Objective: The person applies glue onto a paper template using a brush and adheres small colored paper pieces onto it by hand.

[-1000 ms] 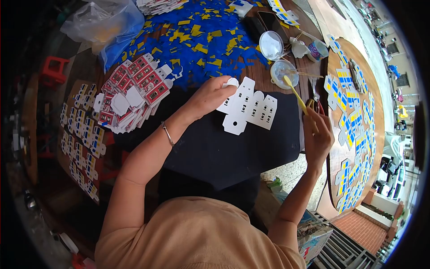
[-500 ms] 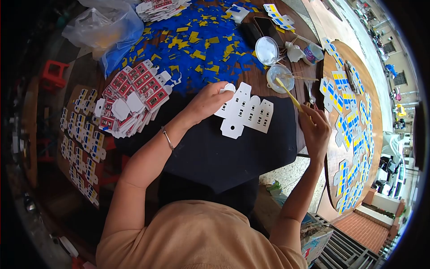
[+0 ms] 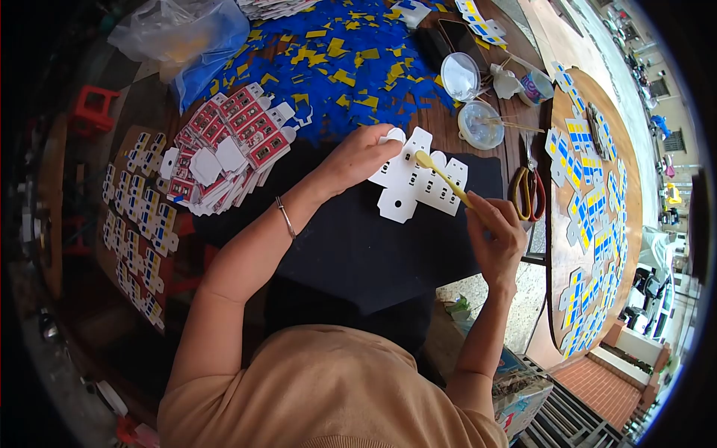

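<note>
My left hand (image 3: 357, 162) pinches the upper left edge of a flat, unfolded white carton blank (image 3: 398, 196), holding it over the black cloth (image 3: 358, 254). The blank has small dark prints, flaps and a round hole. In my right hand (image 3: 499, 245) is a slim yellow brush (image 3: 448, 181), shaped like a toothbrush. Its head is over the blank's upper middle; whether it touches the card, I cannot tell. Beyond my right hand stands a round plastic tub (image 3: 480, 125) with pale contents, and scissors (image 3: 529, 187) with red and yellow handles lie close by.
Red-and-white cards (image 3: 231, 138) are piled left of my left hand. Blue and yellow pieces (image 3: 340, 63) cover the table's far part. A round lid (image 3: 460, 77), a phone (image 3: 457, 41) and a cup (image 3: 535, 88) stand farther back. Blue-yellow blanks (image 3: 590, 216) cover the right-hand table.
My right hand has moved left with the brush, from the tub to over the blank. The scissors now show fully. My left hand still grips the blank; the view has shifted slightly.
</note>
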{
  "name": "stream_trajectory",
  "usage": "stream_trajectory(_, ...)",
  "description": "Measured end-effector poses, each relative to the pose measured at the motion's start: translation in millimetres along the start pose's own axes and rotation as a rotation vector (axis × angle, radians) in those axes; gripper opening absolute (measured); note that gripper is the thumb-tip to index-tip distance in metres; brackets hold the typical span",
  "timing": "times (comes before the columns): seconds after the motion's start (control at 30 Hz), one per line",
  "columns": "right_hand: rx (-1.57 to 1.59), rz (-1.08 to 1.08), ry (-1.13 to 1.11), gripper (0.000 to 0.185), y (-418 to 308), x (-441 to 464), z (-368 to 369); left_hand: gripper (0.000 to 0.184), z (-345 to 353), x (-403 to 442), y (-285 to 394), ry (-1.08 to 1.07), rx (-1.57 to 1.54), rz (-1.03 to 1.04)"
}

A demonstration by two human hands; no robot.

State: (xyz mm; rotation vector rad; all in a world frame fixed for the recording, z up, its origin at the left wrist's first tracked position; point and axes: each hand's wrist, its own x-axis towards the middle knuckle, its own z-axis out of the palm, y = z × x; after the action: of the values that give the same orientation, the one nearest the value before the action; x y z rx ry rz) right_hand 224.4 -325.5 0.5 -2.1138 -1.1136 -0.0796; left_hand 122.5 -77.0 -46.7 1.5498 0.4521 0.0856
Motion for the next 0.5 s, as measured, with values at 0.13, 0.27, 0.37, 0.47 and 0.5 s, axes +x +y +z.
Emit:
stream_trajectory(0.13, 0.024, 0.007, -0.04, 0.028, 0, -1, -3, 0.024, -1, 0, 0, -0.001, 0.018, 0.002)
stream_trajectory(0.27, 0.058, 0.04, 0.034, 0.028, 6, -1, -5, 0.024, 0, -1, 2, -0.007, 0.007, -0.004)
stream_trajectory(0.37, 0.035, 0.016, 0.07, 0.028, 9, 3, -1, 0.024, 0, -1, 2, -0.011, -0.005, 0.003)
stream_trajectory(0.47, 0.008, 0.001, 0.057, 0.028, 7, 6, 2, 0.023, 0, -1, 3, -0.011, -0.009, 0.012)
stream_trajectory(0.5, -0.001, 0.002, 0.049, 0.028, 6, 7, 4, 0.023, 0, -1, 3, -0.011, -0.01, 0.013)
